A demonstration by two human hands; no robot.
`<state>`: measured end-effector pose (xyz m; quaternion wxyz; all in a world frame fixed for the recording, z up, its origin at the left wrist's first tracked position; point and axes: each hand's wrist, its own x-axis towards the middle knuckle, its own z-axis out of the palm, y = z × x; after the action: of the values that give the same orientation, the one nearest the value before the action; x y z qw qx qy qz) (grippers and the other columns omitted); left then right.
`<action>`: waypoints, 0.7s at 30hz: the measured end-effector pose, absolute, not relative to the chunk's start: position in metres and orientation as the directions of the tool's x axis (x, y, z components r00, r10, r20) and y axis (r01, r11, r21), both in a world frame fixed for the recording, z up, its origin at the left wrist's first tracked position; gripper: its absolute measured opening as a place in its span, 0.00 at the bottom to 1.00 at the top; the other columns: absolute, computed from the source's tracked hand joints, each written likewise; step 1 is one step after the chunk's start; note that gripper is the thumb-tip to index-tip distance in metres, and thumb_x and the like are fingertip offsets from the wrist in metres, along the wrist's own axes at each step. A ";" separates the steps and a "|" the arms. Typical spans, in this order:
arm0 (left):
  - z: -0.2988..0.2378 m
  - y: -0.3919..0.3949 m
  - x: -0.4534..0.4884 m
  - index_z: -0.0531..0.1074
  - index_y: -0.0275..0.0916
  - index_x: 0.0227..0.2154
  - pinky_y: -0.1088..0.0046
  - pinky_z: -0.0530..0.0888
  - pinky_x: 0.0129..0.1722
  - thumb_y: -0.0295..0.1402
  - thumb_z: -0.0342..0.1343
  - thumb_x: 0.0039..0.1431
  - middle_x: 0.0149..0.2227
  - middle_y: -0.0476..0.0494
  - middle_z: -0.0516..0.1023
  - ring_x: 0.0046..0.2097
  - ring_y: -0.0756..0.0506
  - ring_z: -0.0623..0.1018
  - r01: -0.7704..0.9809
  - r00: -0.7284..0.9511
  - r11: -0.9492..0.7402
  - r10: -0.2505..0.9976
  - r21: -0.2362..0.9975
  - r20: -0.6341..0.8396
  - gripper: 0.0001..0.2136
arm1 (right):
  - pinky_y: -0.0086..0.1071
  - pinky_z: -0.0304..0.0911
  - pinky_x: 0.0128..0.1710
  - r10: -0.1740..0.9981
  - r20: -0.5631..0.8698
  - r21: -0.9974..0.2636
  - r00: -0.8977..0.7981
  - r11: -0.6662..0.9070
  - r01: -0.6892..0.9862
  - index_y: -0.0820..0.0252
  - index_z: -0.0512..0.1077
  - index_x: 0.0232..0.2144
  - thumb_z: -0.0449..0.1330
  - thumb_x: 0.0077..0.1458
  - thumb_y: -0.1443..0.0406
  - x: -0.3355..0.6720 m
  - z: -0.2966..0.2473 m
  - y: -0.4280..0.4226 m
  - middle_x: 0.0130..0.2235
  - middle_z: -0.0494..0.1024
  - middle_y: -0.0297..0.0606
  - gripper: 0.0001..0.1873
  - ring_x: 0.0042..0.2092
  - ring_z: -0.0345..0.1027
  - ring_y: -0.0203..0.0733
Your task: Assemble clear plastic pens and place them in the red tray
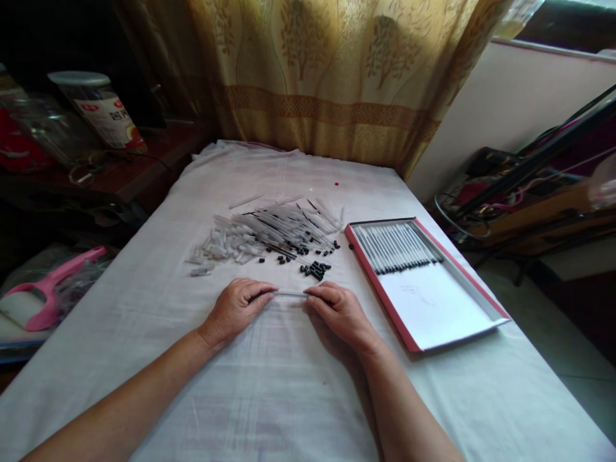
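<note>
My left hand (240,303) and my right hand (339,310) pinch the two ends of one thin pen (290,294), held level above the white cloth. Its middle looks clear and slim; both ends are hidden in my fingers. Just beyond my hands lie small black plugs (315,269) in a loose cluster. Behind them is a pile of clear pen barrels (279,221) with dark refills among them. Clear caps (221,244) are heaped at the pile's left side. To the right, a shallow red-edged box (409,301) holds a row of pens (397,247) with black ends.
A white cloth (192,398) covers the table. Gold curtains (332,64) hang behind its far edge. On the left are a dark shelf with a lidded jar (103,112) and a pink-handled tape dispenser (52,289). A tiny red bit (336,184) lies far back.
</note>
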<state>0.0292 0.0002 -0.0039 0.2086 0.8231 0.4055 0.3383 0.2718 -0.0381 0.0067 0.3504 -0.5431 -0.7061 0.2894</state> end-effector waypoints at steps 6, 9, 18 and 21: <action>-0.003 -0.001 0.026 0.80 0.43 0.38 0.69 0.74 0.37 0.38 0.55 0.64 0.33 0.46 0.84 0.34 0.46 0.81 0.487 0.443 -0.607 0.791 0.628 0.422 0.09 | 0.32 0.66 0.36 0.963 0.185 -0.784 -0.196 0.264 0.561 0.54 0.81 0.38 0.58 0.60 0.63 0.267 0.004 -0.037 0.32 0.78 0.38 0.11 0.35 0.73 0.41; -0.002 0.000 0.025 0.80 0.43 0.38 0.70 0.74 0.37 0.37 0.55 0.64 0.32 0.46 0.83 0.34 0.47 0.80 0.460 0.452 -0.623 0.778 0.633 0.437 0.09 | 0.31 0.66 0.36 0.957 0.190 -0.775 -0.219 0.283 0.565 0.55 0.81 0.38 0.57 0.61 0.64 0.266 0.004 -0.036 0.32 0.77 0.38 0.11 0.34 0.72 0.40; -0.007 0.001 0.027 0.78 0.43 0.40 0.69 0.75 0.44 0.38 0.54 0.61 0.38 0.45 0.83 0.41 0.45 0.80 0.498 0.363 -0.478 0.873 0.724 0.326 0.10 | 0.31 0.67 0.38 0.957 0.195 -0.724 -0.217 0.290 0.626 0.57 0.79 0.39 0.56 0.61 0.65 0.262 0.010 -0.036 0.34 0.79 0.38 0.11 0.36 0.73 0.40; -0.011 0.003 0.028 0.73 0.40 0.50 0.68 0.76 0.46 0.39 0.53 0.61 0.45 0.41 0.81 0.44 0.45 0.80 0.451 0.277 -0.371 0.923 0.812 0.268 0.16 | 0.33 0.68 0.39 0.961 0.237 -0.703 -0.139 0.269 0.658 0.56 0.78 0.41 0.55 0.60 0.64 0.274 0.021 -0.034 0.37 0.80 0.40 0.12 0.38 0.75 0.42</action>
<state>0.0275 0.0027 -0.0109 0.3112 0.7360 0.4665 0.3792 0.2741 -0.0344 0.0210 0.3391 -0.5617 -0.7207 0.2237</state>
